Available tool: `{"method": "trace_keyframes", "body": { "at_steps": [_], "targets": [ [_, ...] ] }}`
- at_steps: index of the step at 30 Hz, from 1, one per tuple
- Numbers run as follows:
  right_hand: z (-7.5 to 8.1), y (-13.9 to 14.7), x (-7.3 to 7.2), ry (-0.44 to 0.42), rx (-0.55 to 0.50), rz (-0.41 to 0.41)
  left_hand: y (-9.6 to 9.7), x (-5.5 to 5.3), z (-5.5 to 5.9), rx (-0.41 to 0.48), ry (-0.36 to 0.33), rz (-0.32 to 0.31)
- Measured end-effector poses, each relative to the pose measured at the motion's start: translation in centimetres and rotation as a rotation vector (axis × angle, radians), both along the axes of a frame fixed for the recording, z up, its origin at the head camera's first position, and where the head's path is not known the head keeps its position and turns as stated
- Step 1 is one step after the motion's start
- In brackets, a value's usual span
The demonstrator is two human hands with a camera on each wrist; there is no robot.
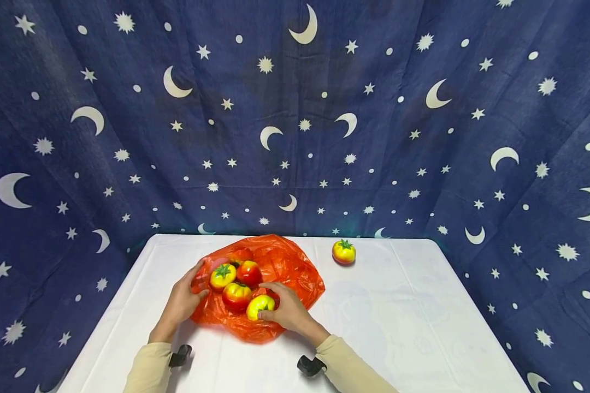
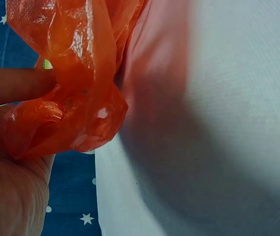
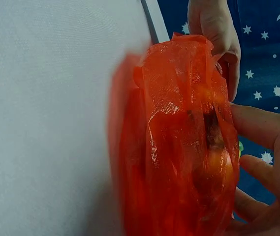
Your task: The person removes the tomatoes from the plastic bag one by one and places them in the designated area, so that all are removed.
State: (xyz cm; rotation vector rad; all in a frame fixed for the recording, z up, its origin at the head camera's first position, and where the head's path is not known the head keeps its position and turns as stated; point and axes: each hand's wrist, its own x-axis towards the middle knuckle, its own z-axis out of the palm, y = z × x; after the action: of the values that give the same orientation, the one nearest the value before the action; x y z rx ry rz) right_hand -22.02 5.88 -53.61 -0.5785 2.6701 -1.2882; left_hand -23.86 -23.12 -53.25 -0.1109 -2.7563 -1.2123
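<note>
Starry curtain [image 1: 319,142] on three sides, white bench [image 1: 413,316], red bag [image 1: 300,267] lying open left of centre. Left hand [image 1: 181,301] pinches the bag's edge in its fingers while the right hand [image 1: 291,312] curls its fingers round the front tomato [image 1: 258,305], so imo hold that edge steady and ease the tomato down, thin plastic snags. Other tomatoes [image 1: 236,298] sit in the bag, loose tomato [image 1: 344,253] off to the right.

A table [image 1: 398,311] covered in white cloth. On it, left of centre, lies a crumpled, shiny red plastic bag [image 1: 295,267]. Right of the bag and apart from it, near the far edge, sits a yellow-and-red tomato [image 1: 343,253], green leaves upward.
</note>
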Motion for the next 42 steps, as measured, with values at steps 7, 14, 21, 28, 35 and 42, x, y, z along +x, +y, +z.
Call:
{"method": "trace_keyframes", "body": {
  "at_steps": [7,14,21,28,35,42],
  "targets": [
    [-0.4,-0.2,0.3,0.05,0.03,0.058,0.0,0.1,-0.2,0.008,0.018,0.0],
    [-0.8,-0.3,0.5,0.037,0.046,0.071,-0.2,0.1,-0.4,0.007,0.024,-0.002],
    [-1.2,-0.2,0.6,0.028,0.061,0.082,-0.2,0.1,-0.2,-0.008,0.001,0.0],
    [-1.6,-0.4,0.4,0.018,0.074,0.073,-0.1,0.2,-0.3,-0.005,-0.005,0.0],
    [-1.9,-0.4,0.2,0.028,0.059,0.065,0.0,0.2,-0.2,-0.006,0.005,0.002],
    [-1.6,0.0,0.1,0.067,0.034,0.056,0.1,0.1,-0.2,-0.012,0.041,-0.008]
  ]
}}
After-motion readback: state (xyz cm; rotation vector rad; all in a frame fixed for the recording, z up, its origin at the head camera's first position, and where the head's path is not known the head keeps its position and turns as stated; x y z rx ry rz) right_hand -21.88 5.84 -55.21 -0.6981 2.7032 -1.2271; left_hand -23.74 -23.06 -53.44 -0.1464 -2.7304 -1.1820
